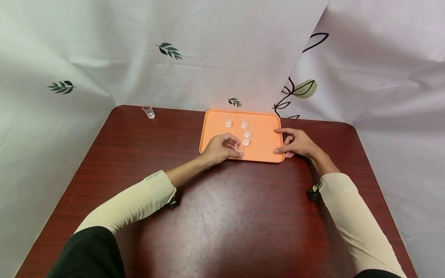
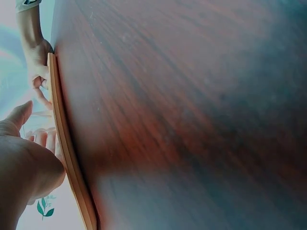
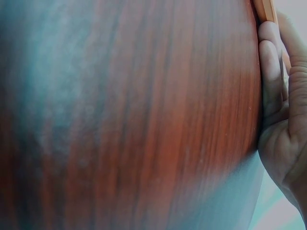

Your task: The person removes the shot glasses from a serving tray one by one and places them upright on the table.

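An orange tray (image 1: 262, 148) lies near the table's back edge. My left hand (image 1: 218, 150) reaches over its front left part and holds a small clear cup (image 1: 239, 147) between thumb and fingers. Just beyond that cup stand several clear cups, among them one at the back left (image 1: 228, 122) and one at the back middle (image 1: 244, 122). My right hand (image 1: 297, 144) grips the tray's right edge, thumb and index finger over the rim. In the left wrist view, the left hand (image 2: 31, 167) is beside the tray's edge (image 2: 67, 143); the right wrist view shows the right hand (image 3: 288, 96) at the tray's corner.
Another clear cup (image 1: 149, 111) stands at the back left of the dark red table (image 1: 208, 216). White cloth (image 1: 208, 50) with leaf prints hangs behind the table and at its sides.
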A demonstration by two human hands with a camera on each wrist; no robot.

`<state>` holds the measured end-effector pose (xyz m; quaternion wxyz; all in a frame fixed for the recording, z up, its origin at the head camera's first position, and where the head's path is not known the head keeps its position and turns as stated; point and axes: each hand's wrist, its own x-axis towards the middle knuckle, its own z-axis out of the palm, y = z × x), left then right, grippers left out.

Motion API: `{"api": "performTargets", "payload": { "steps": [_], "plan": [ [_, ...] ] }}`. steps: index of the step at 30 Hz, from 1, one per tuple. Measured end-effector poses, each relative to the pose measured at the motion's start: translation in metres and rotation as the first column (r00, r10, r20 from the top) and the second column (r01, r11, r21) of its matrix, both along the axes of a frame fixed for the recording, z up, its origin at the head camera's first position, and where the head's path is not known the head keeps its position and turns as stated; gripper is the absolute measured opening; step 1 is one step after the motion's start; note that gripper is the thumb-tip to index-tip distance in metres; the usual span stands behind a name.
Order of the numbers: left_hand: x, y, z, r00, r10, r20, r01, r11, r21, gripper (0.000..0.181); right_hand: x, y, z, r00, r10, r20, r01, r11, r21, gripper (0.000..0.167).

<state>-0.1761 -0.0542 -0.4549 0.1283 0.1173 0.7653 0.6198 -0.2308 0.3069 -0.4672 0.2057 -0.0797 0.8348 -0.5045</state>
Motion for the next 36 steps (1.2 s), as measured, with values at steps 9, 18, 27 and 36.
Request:
{"api": "performTargets", "payload": {
  "steps": [9,18,27,36],
  "plan": [
    [0.0,-0.006,0.002,1.0,0.002,-0.008,-0.002,1.0,-0.004,0.039,0.001,0.0,0.001,1.0,-0.003,0.0,0.003,1.0,0.007,0.091],
    [-0.003,-0.02,0.007,0.999,0.02,-0.027,-0.02,1.0,0.006,0.038,0.001,-0.001,0.002,1.0,-0.007,0.0,0.007,1.0,0.001,0.09],
    [-0.005,-0.033,0.007,0.998,0.053,-0.035,-0.052,0.999,0.01,0.038,0.001,-0.001,0.0,1.0,-0.006,0.006,0.006,1.0,0.004,0.09],
    [-0.011,-0.046,0.008,0.994,0.102,-0.049,-0.102,0.995,-0.001,0.038,0.001,-0.002,0.001,1.0,-0.007,0.002,0.007,1.0,0.004,0.091]
  ]
}}
